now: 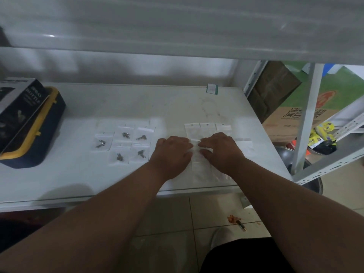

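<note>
table (122,101): smooth surface; a released bag can slide off the near edge to the floor. left hand (173,152), right hand (218,149): fingers curled, both pinching the bag (197,164), which lies flat between them near the table's front edge. unequal pull can tear or crease the film. empty bags (206,128), just beyond the fingertips: a forward push scatters them. filled bags (126,142), at left: a stray sweep mixes the two groups.

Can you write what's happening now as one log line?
left hand: holds bag | right hand: holds bag | filled bags: lying left on table
</note>
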